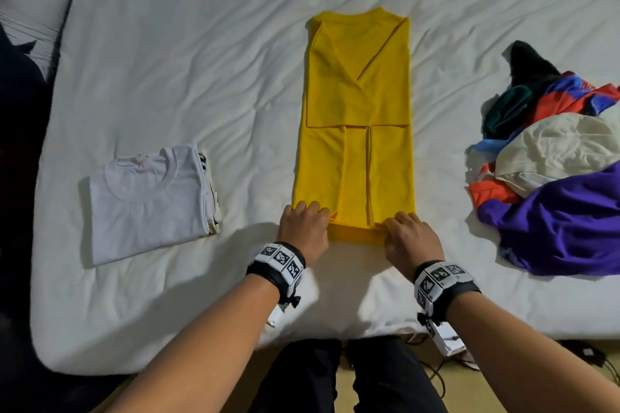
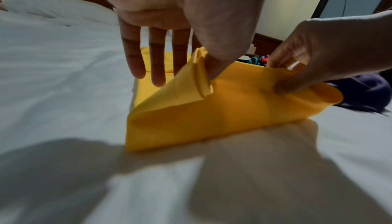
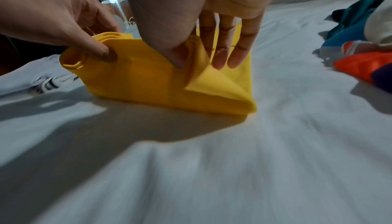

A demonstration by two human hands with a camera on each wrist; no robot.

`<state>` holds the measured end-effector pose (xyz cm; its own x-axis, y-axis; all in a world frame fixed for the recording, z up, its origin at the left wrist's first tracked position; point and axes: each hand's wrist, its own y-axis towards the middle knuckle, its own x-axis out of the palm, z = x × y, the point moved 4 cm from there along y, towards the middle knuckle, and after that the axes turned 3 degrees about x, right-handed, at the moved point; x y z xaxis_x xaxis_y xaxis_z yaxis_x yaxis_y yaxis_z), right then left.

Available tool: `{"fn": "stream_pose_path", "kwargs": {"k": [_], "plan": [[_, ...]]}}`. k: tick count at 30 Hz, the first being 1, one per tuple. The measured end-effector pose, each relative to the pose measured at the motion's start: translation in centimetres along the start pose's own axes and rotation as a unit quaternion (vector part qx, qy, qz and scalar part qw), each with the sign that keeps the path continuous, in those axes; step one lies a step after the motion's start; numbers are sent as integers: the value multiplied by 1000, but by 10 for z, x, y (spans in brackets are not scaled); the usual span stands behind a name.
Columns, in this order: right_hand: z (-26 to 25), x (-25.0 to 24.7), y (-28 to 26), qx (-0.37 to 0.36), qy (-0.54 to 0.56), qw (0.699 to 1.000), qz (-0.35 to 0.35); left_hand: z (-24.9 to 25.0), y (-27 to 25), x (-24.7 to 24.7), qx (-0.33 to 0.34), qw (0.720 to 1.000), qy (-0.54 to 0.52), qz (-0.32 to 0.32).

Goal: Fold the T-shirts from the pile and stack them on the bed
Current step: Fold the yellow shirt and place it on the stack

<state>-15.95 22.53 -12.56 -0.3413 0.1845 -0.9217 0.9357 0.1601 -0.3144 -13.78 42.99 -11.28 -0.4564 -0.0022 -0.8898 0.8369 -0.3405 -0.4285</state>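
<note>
Yellow T-shirt's (image 1: 355, 117) near hem between both pinching hands (image 1: 357, 236).

yellow t-shirt (image 1: 355, 131) lies lengthwise, sides folded in, between white folded stack (image 1: 151, 201) and pile (image 1: 553, 164).

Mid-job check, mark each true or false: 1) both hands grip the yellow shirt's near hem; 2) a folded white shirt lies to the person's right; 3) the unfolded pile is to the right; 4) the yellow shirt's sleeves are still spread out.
1) True: the left hand and right hand pinch the near hem of the yellow cotton T-shirt.
2) False: the folded white T-shirt lies to the left.
3) True: the pile of crumpled coloured shirts is on the right.
4) False: sleeves and sides are folded inward into a long strip.
</note>
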Motion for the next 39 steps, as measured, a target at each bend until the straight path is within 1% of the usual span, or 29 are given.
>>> {"fn": "stream_pose_path", "kwargs": {"k": [5, 10, 16, 20, 24, 26, 28, 30, 31, 33, 34, 36, 39], "plan": [[13, -39, 54, 44, -3, 998, 32, -16, 53, -48, -25, 999, 16, 43], [24, -58, 115, 75, -22, 995, 55, -39, 114, -81, -41, 997, 26, 66], [41, -74, 191, 111, -19, 990, 83, -68, 192, -108, -59, 993, 17, 97], [53, -81, 237, 124, 7, 988, 88, -90, 235, -117, -76, 990, -9, 115], [65, -78, 273, 142, 50, 984, 93, -107, 270, -112, -86, 990, -36, 108], [70, -76, 285, 150, 60, 980, 117, -111, 280, -107, -103, 987, -25, 117], [71, -70, 287, 155, 57, 975, 150, -105, 277, -100, -120, 982, -4, 143], [65, -53, 279, 144, 57, 976, 155, -84, 265, -83, -99, 981, -15, 169], [58, -41, 273, 123, 54, 980, 145, -68, 259, -70, -70, 984, -23, 165], [43, -10, 264, 68, 35, 993, 95, -43, 252, -38, -15, 993, -29, 114], [39, 5, 261, 48, 19, 996, 66, -38, 251, -22, -5, 996, -30, 89], [43, 21, 263, 42, -2, 998, 35, -44, 256, -3, -4, 997, -22, 78], [62, 23, 267, 64, -11, 997, 29, -63, 262, 7, -2, 995, -7, 100]]}}
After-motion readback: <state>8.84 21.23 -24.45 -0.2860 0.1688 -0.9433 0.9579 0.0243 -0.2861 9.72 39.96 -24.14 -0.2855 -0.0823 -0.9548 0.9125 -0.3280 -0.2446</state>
